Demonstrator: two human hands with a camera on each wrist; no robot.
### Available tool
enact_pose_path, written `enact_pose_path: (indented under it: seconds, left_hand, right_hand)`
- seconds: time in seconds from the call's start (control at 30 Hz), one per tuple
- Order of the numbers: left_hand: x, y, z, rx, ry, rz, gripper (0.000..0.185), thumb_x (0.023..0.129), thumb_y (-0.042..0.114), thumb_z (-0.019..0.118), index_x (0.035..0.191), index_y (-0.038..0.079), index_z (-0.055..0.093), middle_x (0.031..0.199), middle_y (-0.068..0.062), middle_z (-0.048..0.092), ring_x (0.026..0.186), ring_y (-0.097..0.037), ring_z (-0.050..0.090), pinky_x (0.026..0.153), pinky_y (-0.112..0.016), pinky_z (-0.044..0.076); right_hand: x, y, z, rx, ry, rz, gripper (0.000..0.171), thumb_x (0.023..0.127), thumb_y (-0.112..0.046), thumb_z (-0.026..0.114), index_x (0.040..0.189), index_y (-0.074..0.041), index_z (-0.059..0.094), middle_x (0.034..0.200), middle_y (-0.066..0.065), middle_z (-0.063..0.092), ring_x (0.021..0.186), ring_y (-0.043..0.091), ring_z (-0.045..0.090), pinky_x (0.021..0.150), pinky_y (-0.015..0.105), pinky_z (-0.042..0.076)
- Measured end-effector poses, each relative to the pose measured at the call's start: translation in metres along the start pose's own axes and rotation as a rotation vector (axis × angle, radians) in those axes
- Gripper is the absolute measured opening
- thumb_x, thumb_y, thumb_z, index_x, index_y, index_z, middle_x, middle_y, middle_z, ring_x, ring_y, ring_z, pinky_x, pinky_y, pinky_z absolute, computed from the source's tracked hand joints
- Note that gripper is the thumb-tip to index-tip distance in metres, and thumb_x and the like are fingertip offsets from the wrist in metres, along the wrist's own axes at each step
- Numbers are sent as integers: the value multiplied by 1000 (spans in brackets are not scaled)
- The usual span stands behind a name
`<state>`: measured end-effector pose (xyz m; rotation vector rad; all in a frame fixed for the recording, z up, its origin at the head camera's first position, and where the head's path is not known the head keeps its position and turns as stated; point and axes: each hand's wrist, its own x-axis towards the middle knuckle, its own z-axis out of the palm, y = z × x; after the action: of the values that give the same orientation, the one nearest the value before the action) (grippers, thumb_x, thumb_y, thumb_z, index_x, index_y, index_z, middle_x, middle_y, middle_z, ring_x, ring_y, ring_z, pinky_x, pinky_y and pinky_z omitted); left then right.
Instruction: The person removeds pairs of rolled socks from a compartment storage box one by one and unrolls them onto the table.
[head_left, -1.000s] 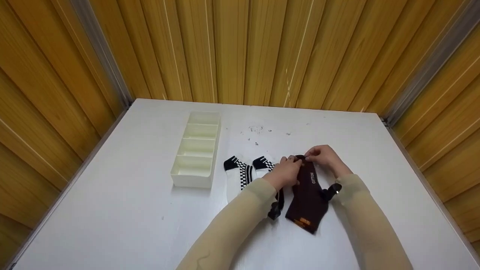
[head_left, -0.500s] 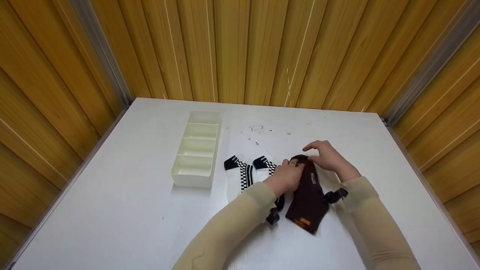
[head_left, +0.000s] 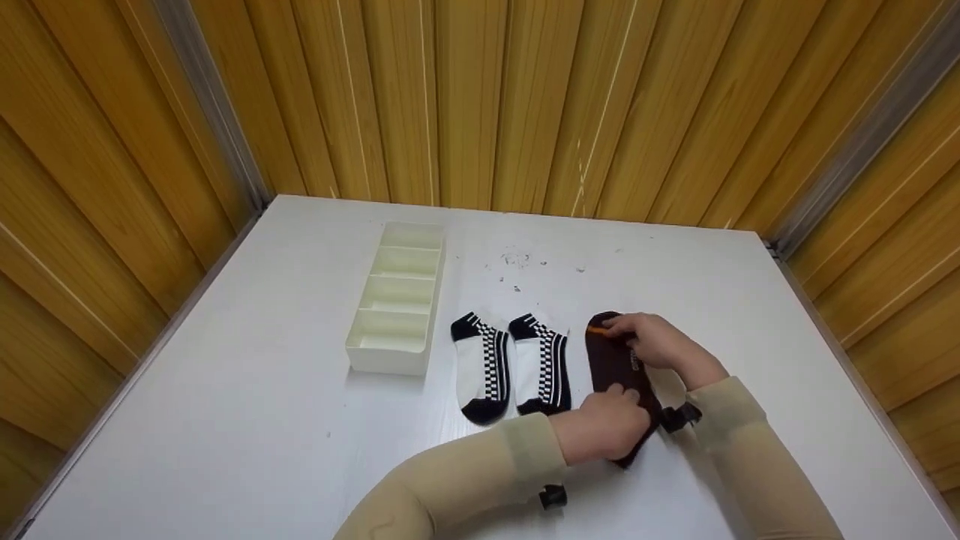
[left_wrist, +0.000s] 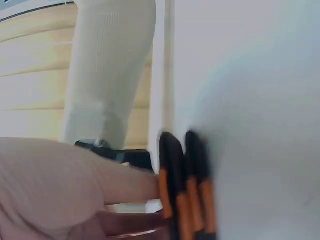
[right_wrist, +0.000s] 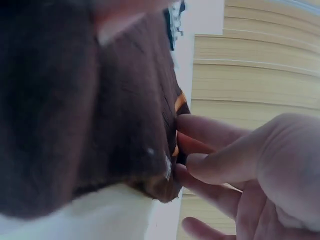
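Note:
A dark brown pair of socks (head_left: 611, 364) with white lettering lies on the right of the white table. My right hand (head_left: 656, 339) pinches its far end, beside a small orange patch; the right wrist view shows thumb and fingertips at the fabric's edge (right_wrist: 170, 170). Nearer me, my left hand (head_left: 606, 424) rests on the lower part of the socks, fingers on the fabric, covering much of the cuff end. In the left wrist view the black and orange cuff edges (left_wrist: 187, 195) stand layered beside the fingers. Two white socks, one (head_left: 480, 371) left of the other (head_left: 541, 367), lie flat alongside.
A pale box (head_left: 390, 360) with several compartments stands left of the white socks. The table (head_left: 225, 375) meets ribbed wood-look walls (head_left: 465, 105) at the back and sides. Dark specks (head_left: 517, 288) mark the table behind the socks.
My left hand has moved from the far end of the brown socks down toward their cuff end, uncovering the white socks. My right hand has lowered onto the far end, where an orange patch now shows.

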<state>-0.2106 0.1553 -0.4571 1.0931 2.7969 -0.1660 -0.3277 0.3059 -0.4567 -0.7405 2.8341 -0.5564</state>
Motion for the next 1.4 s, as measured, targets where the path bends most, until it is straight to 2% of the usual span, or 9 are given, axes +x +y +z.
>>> enact_pose_path:
  seconds: [0.17,0.27,0.4,0.47,0.73,0.93,1.1,1.27,1.4]
  left_hand:
    - [0,4,4,26,2,4,21,103,31,60,120,32,72,120,8,63,100,-11,51,72,-27,55]
    - [1,5,4,25,-3,12,22,103,31,59,121,32,71,121,8,62,100,-12,51,72,-27,55]
    - [0,5,3,22,-2,28,22,103,31,59,122,31,71,121,7,62,100,-12,51,73,-27,56]
    - [0,5,3,14,1,40,23,103,30,60,123,31,70,122,7,62,100,-12,51,74,-27,56]
    - [4,7,4,27,6,46,29,102,31,60,131,31,63,128,6,59,105,-11,51,76,-26,55]
    - [9,7,4,45,26,31,27,103,31,58,129,27,63,127,5,57,103,-11,49,72,-24,52]
    - [15,0,6,80,52,28,28,104,33,56,131,33,65,130,10,58,107,-10,51,84,-26,52]
    - [22,-4,8,183,76,-34,29,104,35,56,132,34,64,130,14,61,114,-11,50,100,-28,46]
    - [29,-4,9,277,66,-89,29,106,38,51,132,32,64,126,16,63,115,-10,47,104,-27,40]
  right_hand:
    - [-10,-1,3,-10,76,-46,40,90,18,50,118,3,75,135,21,67,129,49,57,109,62,45]
    - [-15,0,5,-14,82,-46,43,91,18,48,121,2,74,141,20,63,132,49,55,110,62,44]
    - [-16,3,8,-13,12,26,54,90,18,41,133,0,67,157,17,49,144,49,42,117,63,37]
    - [-17,5,8,-16,-6,56,56,89,18,40,135,-1,66,159,18,47,145,50,40,118,63,35]
    - [-28,14,3,-24,19,174,58,89,20,46,142,-1,57,148,30,53,137,53,48,112,64,41]
    - [-44,21,-4,-49,-14,290,57,93,14,49,149,4,48,149,37,47,138,57,44,114,66,38]
    - [-58,26,-9,-89,-21,377,55,97,10,44,151,5,43,149,40,43,138,59,41,112,67,38]
    - [-73,25,-12,-173,-9,447,49,98,5,46,146,13,44,139,46,46,125,61,50,95,67,51]
    - [-81,20,-12,-190,-13,519,40,97,7,45,135,20,49,124,48,49,107,58,58,75,63,56]
